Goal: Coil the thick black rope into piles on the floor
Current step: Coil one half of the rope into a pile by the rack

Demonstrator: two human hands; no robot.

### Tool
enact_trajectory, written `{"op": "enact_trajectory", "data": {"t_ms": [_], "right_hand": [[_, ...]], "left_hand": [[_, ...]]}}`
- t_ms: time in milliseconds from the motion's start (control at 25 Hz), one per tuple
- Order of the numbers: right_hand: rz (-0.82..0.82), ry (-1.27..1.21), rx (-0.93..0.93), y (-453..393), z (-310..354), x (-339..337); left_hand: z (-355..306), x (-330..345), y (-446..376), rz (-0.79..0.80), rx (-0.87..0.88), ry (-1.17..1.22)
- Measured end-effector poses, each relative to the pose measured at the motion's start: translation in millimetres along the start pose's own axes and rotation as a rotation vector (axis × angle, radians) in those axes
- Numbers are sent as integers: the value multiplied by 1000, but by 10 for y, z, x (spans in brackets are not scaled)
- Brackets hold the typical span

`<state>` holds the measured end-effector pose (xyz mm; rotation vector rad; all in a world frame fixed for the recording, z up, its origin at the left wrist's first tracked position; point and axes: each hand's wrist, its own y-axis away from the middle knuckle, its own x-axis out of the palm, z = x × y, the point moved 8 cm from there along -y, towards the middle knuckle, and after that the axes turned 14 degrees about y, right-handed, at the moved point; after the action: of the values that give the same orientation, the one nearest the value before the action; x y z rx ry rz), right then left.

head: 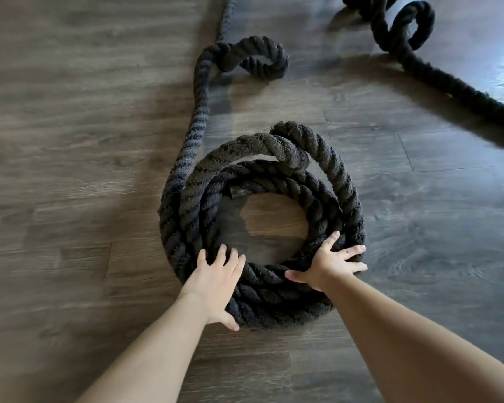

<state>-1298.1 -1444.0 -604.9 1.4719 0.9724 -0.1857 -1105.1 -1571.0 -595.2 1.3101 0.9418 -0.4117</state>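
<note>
A thick black twisted rope lies on the wood floor, wound into a round coil (262, 295) of several turns in the middle of the view. My left hand (216, 282) rests on the coil's near left side, fingers spread over the strands. My right hand (330, 264) presses on the near right side, fingers splayed across the outer turn. From the coil's left side the loose rope (197, 123) runs away from me to a small loop (262, 58), then on toward the top edge.
A second stretch of black rope (454, 85) crosses the upper right corner, with a curl (405, 27) near the top edge. The grey-brown plank floor (70, 170) spreads all around the coil.
</note>
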Motion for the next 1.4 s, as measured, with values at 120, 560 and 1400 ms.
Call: {"op": "enact_trajectory", "data": {"t_ms": [120,560,1400], "right_hand": [[22,-7,-20,-47,23,-26],[79,-42,15,-89,28,-104],[-44,-324,152,-354,666,-741]], "left_hand": [[-60,-58,-37,143,-110,151],[864,-623,-230,338,156,-307],[681,-1000,-1223,-91,-76,105]]}}
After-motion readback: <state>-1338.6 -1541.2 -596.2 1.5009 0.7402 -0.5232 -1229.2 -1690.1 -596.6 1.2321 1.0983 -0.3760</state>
